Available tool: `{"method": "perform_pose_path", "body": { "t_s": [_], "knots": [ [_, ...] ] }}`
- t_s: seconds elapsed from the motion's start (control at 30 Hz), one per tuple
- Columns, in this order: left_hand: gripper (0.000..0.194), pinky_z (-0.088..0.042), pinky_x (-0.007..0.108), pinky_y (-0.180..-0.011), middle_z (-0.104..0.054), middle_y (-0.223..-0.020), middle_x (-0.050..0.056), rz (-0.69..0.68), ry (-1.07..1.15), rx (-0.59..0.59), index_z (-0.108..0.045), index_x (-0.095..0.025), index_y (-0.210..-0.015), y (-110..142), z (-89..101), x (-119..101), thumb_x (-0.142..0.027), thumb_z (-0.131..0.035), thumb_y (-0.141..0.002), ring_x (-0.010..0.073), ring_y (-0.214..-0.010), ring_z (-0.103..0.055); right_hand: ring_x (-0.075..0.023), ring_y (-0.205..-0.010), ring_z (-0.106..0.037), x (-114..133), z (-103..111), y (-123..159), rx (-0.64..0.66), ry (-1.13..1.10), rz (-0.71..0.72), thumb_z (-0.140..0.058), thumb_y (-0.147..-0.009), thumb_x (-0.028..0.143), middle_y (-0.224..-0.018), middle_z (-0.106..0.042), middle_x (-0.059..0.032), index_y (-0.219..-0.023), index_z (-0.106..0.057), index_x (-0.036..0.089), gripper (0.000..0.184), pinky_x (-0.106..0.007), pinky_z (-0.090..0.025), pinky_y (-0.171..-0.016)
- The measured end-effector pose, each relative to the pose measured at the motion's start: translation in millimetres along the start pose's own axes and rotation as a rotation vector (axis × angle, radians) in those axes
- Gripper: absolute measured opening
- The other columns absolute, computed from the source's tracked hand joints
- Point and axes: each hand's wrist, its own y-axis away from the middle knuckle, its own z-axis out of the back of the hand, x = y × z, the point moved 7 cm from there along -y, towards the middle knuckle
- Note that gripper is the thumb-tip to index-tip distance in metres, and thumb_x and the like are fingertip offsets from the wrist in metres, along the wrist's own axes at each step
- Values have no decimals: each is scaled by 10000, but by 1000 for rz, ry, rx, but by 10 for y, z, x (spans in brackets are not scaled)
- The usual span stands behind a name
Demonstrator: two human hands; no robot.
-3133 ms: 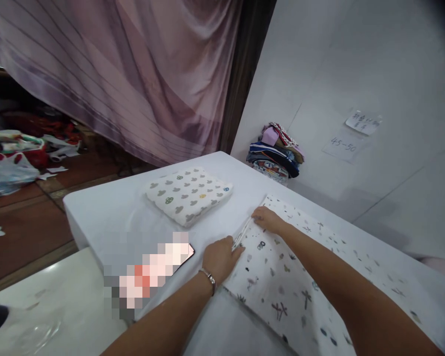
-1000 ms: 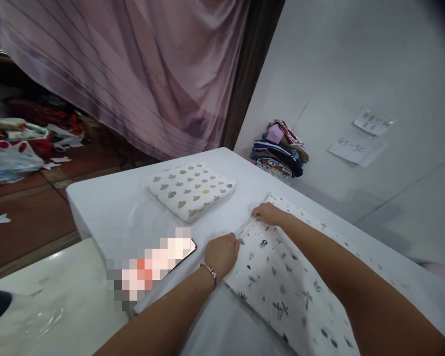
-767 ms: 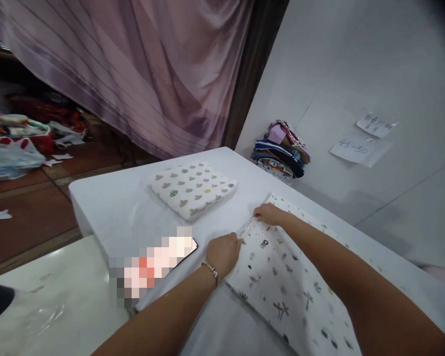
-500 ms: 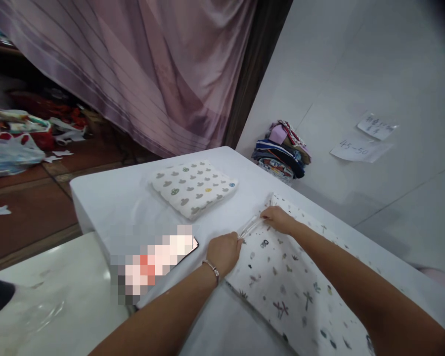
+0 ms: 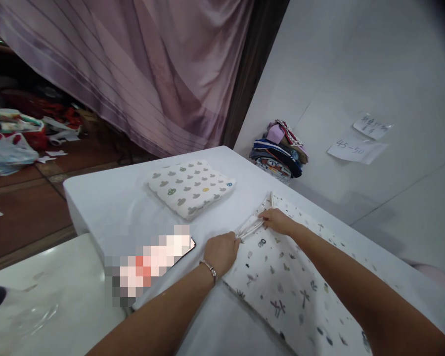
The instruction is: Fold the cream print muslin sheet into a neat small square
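Head view: cloth (image 5: 278,277), white with small palm and plant print, lies on the white desk (image 5: 107,198), right side, near the wall. Left hand (image 5: 221,251): fingers grasping the cloth's near top corner; bracelet (image 5: 209,270) on that wrist. Right hand (image 5: 276,221): fingers pinching the same edge farther along, cloth layers slightly parted between the hands. Far corner past the right hand sticks up a bit. Folded bundle (image 5: 191,190), cloud print with a few coloured motifs, sits flat near the desk's far end, apart from both hands. Device (image 5: 159,262), mostly pixelated, lies left of the left hand, near it. Behind: clothes pile (image 5: 278,151) by the wall, two notes (image 5: 356,150) stuck up, lower one reads 45-50. Purple curtain (image 5: 152,64) hangs back left; plastic bag (image 5: 9,154) on the floor (image 5: 25,202).
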Motion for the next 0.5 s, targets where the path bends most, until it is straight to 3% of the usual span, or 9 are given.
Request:
{"method": "perform_pose_path", "body": {
  "t_s": [0.17, 0.4, 0.5],
  "knots": [
    [358, -418, 310, -628, -650, -768, 58, -7, 2, -7, -552, -187, -883, -5, -2, -1, -393, -259, -902, 217, -771, -624, -191, -860, -590, 15, -9, -144, 209, 85, -144, -554, -723, 199, -954, -655, -30, -1157, -570, 237, 436, -254, -412, -740],
    [351, -409, 302, -617, -655, -782, 59, -18, -5, -23, -553, -184, -873, -2, 4, -10, -389, -270, -901, 214, -772, -626, -211, -904, -587, 85, 15, -294, 281, 154, -150, -575, -681, 162, -990, -653, -47, -1270, -453, 228, 606, -257, -403, -728],
    [361, -408, 300, -613, -655, -778, 55, -20, 4, -27, -549, -187, -865, -4, -6, -10, -404, -264, -902, 210, -766, -627, -219, -929, -578, 106, -3, -346, 317, 178, -134, -596, -651, 144, -984, -655, -43, -1233, -485, 249, 601, -261, -399, -732]
  ]
}}
